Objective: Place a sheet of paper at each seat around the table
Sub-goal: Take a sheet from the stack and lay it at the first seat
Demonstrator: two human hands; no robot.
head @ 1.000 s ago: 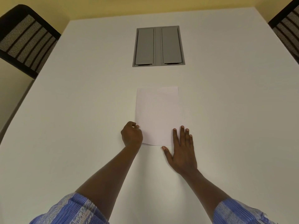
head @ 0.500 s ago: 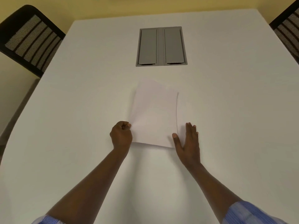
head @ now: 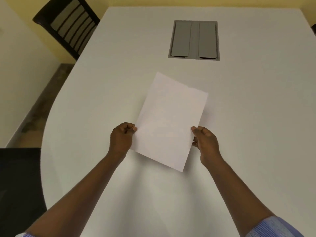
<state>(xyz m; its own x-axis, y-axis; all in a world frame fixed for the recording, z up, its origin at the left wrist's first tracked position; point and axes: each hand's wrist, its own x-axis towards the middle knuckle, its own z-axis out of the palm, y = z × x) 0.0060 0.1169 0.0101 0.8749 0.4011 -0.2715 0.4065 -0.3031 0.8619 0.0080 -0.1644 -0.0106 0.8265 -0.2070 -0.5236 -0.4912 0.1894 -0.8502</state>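
Paper (head: 169,120) pinched at both side edges by left hand (head: 121,138) and right hand (head: 206,142), long axis tilted away over bench (head: 256,117).

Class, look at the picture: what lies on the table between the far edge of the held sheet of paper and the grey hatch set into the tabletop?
Nothing: the head view shows bare white table between the sheet and the hatch.
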